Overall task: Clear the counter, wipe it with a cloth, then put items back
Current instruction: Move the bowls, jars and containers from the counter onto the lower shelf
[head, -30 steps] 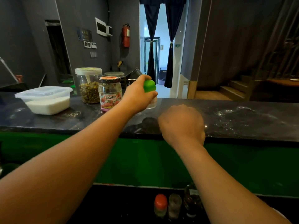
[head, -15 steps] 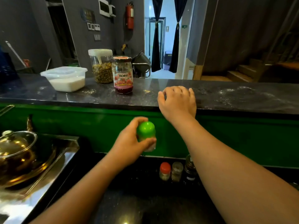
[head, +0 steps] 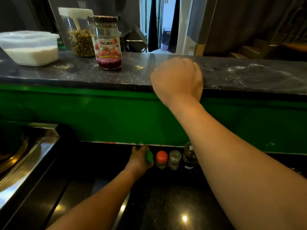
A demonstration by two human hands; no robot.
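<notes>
Down from mid-frame, the green-capped bottle (head: 149, 157) now sits at lower centre, below the dark worktop (head: 240, 75). The right hand (head: 177, 78) rests on the worktop's edge, fingers curled into a fist. The left hand (head: 138, 161) wraps its fingers round the bottle, just beside an orange-capped bottle (head: 161, 159).

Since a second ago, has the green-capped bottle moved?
Yes. The left hand brought the green-capped bottle down off the upper counter, to just left of the red-capped bottle below.
</notes>
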